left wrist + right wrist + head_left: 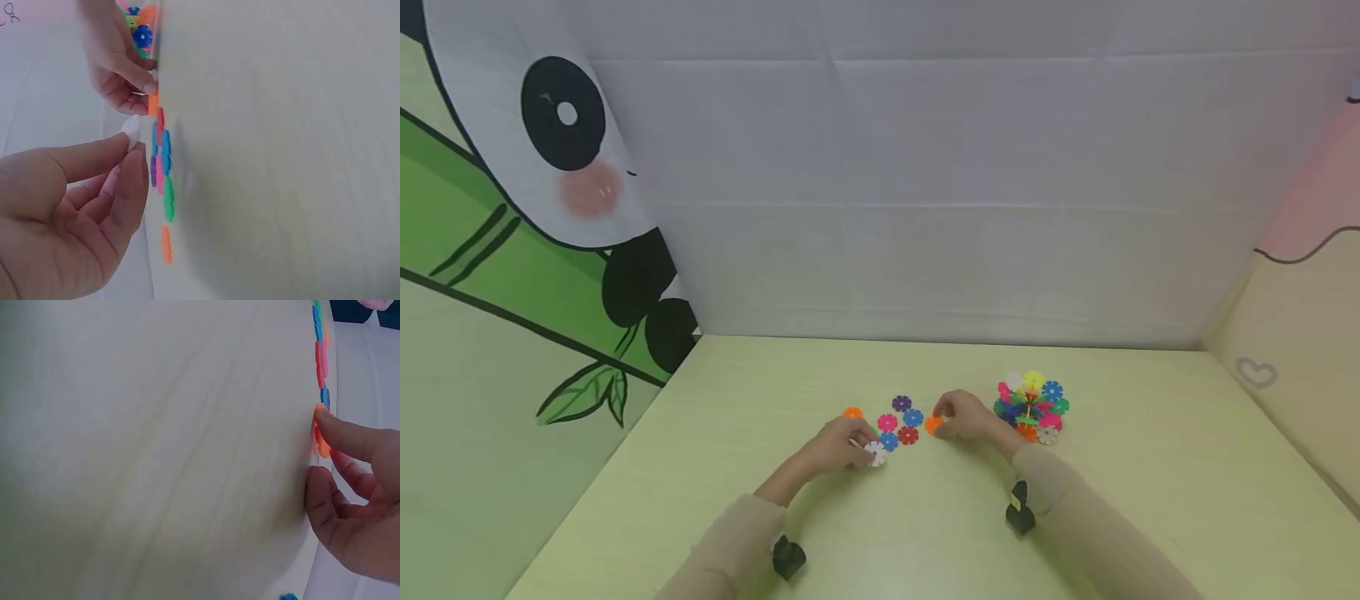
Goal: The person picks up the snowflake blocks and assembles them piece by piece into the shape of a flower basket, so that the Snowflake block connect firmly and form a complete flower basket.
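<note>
My left hand (838, 444) pinches a white snowflake disc (876, 453) between thumb and fingertip, held edge-on in the left wrist view. At the right end of a group of loose discs, my right hand (966, 414) has its thumb and fingers at an orange snowflake disc (933, 426), the thumb tip overlapping its edge. Between the hands lie a purple disc (902, 403), a pink disc (887, 422), a red disc (907, 435) and two blue ones (913, 417). A green disc (169, 199) shows in the left wrist view, hidden behind my left hand from above.
To the right of my right hand stands a ball-like cluster (1030, 408) of interlocked multicoloured discs. Another orange disc (852, 412) lies just beyond my left hand. The pale yellow table (1075, 533) meets a white cloth wall (925, 275) at the back.
</note>
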Available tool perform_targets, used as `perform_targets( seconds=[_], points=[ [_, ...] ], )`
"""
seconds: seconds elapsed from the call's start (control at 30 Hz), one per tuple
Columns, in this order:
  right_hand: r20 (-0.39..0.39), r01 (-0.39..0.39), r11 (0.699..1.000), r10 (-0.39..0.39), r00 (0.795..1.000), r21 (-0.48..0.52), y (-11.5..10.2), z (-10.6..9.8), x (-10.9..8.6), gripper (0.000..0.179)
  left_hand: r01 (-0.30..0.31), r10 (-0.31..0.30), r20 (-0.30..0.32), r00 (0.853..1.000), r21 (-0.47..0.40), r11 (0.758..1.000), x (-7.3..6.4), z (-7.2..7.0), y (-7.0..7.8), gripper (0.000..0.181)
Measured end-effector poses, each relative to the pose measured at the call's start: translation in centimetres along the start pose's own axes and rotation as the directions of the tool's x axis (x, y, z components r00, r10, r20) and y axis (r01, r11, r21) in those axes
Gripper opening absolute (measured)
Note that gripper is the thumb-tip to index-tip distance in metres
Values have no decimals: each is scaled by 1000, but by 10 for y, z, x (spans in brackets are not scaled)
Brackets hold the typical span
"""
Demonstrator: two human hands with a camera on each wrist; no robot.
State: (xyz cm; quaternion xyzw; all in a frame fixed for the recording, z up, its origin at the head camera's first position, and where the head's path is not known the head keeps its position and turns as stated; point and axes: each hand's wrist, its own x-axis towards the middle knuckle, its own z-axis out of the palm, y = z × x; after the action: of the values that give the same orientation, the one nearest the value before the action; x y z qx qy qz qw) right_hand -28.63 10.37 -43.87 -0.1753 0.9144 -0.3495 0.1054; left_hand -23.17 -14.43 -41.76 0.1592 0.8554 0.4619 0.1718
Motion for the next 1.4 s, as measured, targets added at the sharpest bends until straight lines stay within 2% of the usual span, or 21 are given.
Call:
perform_targets(
  seconds=[0.1,0.23,0.3,0.43,0.53,0.6,0.77,0.97,1.07,1.13,1.3,1.4],
  points=[
    [20,45,999,-45,999,-10,-1,-3,-4,20,-5,7,20,1000,-80,997,-1,1,8,21],
    [16,162,986,-162,987,27,-5,-6,-16,16,-23,29,37,999,-156,988,-3,6,21,22],
    [-14,234,968,-233,972,93,-11,-8,-25,14,-27,35,36,999,-191,981,-4,9,28,22],
    [-108,367,903,-351,930,224,-26,-10,-43,14,-35,37,2,999,-269,963,-6,15,39,22],
    [-172,424,873,-392,904,242,-36,-12,-55,14,-52,46,-27,999,-317,947,-7,20,46,23],
    [-197,437,869,-397,896,235,-40,-13,-61,14,-66,57,-37,998,-334,940,-8,24,49,24],
    [-225,427,878,-380,897,216,-49,-16,-70,15,-80,70,-43,997,-353,932,-6,30,50,25],
    [-255,464,867,-414,874,183,-72,-25,-85,13,-67,54,-46,997,-366,928,-3,34,52,26],
    [-276,487,855,-431,859,180,-76,-25,-88,11,-66,47,-60,997,-367,928,-4,35,56,25],
    [-298,518,837,-457,838,174,-76,-25,-87,11,-61,35,-78,996,-372,926,-5,36,60,25],
    [-313,613,768,-544,778,188,-71,-23,-83,15,-27,-15,-102,995,-399,916,-9,38,68,24],
    [-297,620,760,-556,776,196,-65,-22,-80,16,-22,-24,-107,994,-412,911,-10,39,70,25]
  ],
)
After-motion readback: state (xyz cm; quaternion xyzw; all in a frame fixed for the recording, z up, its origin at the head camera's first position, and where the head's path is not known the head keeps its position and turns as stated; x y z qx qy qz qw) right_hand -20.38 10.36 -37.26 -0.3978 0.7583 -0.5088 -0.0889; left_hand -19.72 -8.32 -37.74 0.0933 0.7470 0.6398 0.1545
